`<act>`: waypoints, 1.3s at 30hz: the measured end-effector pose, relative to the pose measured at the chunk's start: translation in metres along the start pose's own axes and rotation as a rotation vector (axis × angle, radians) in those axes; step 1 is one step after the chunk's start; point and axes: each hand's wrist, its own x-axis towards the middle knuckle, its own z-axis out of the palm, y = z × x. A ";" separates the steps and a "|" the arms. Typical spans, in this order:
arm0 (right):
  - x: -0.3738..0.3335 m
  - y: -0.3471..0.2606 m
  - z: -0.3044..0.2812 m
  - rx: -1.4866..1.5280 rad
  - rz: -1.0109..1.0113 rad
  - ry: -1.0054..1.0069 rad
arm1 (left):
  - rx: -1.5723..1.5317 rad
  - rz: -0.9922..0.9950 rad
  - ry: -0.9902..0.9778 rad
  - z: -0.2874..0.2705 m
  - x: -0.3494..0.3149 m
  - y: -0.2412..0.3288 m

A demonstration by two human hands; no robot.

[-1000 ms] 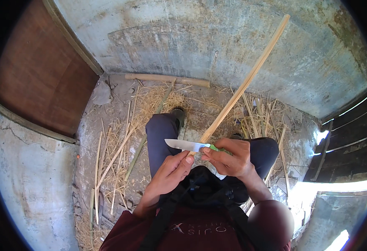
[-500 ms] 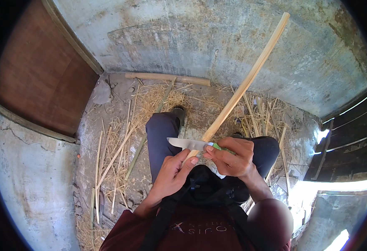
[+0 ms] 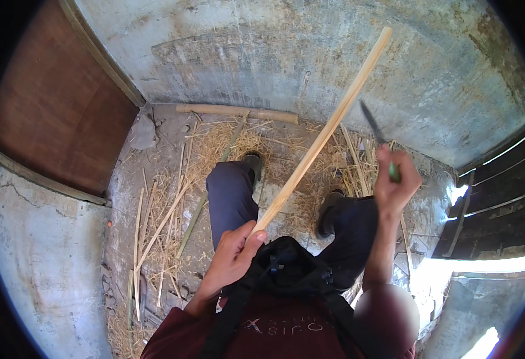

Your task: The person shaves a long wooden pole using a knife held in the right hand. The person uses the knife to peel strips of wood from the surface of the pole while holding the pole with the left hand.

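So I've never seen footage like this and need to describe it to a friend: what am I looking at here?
There's no machine here, just a person's bare hands, seen from a wide fisheye camera worn on the head and looking down, so straight edges bend near the rim. The left hand grips the near end of a long pale stick, which slants away to the right. The right hand holds a green-handled knife, its blade apart from the stick. On the floor lie straw, thin strips and, along the wall, a thicker pole.
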 end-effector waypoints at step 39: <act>-0.048 -0.049 0.023 0.114 -0.569 -0.282 | 0.096 0.017 0.010 0.014 0.019 0.012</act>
